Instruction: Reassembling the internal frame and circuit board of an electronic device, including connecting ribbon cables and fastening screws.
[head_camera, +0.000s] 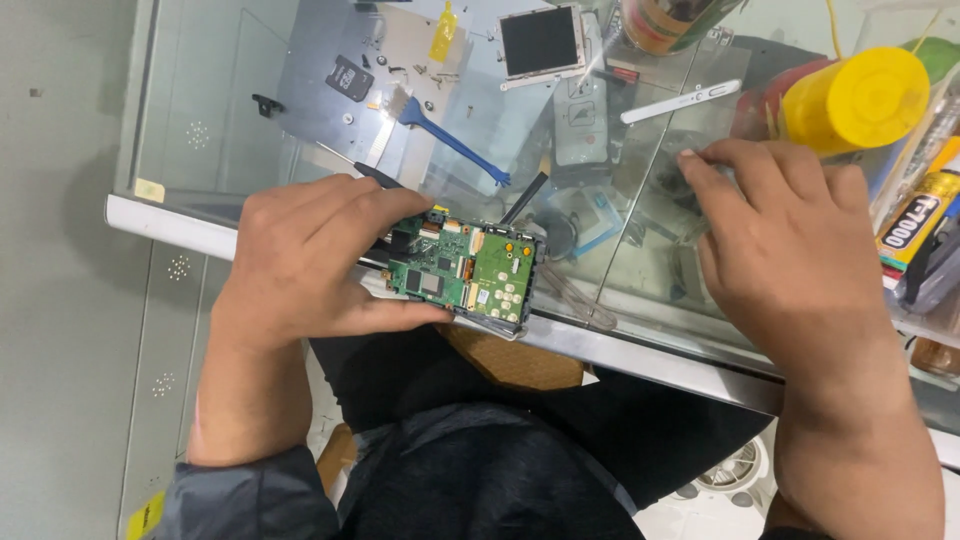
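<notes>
The green circuit board (468, 270), seated in a dark device shell with its components facing up, rests at the near edge of the glass surface (250, 110). The left hand (310, 265) holds it: the fingers (385, 205) curl over the far side of the board and the thumb presses along its near side, so the board sits clamped between them with its right half uncovered. The right hand (790, 250) lies well apart to the right, palm down on the glass, its fingers bent and their tips pinched on something small and pale at the surface; what it is cannot be told.

Farther back on the surface lie a blue brush (445, 135), a small screen panel (541, 42) and a white strip (680, 102). A yellow-capped container (855, 98) stands at the right, with a glue tube (915, 225) beside it. The surface has a metal rim, and pale floor shows to the left below it. The person's dark-clothed lap fills the foreground.
</notes>
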